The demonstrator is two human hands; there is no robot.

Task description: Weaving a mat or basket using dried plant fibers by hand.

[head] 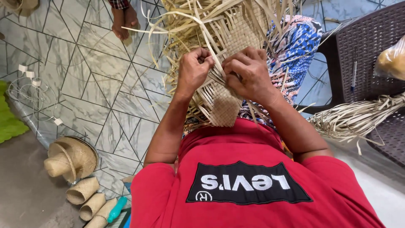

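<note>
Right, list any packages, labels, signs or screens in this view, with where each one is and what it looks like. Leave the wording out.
Printed patch: on the chest of the red shirt, bottom centre; black, roughly winged shape with white lettering, seen upside down.
Plastic bag: on the dark wicker chair, right edge; clear, bulging, with something yellowish inside.
No signs or screens in view.

The left hand (193, 69) and right hand (249, 72) are both closed on pale straw strips (211, 33) at the upper edge of a partly woven mat (221, 105), which rests against the red shirt (249, 185). Loose strip ends fan upward. On the tiled floor (97, 93), lower left, lie a woven hat (71, 158) and small woven baskets (82, 190). A strip bundle (358, 118) rests on a dark wicker chair (371, 46). Another person's hands (124, 19) appear at the top edge.
</note>
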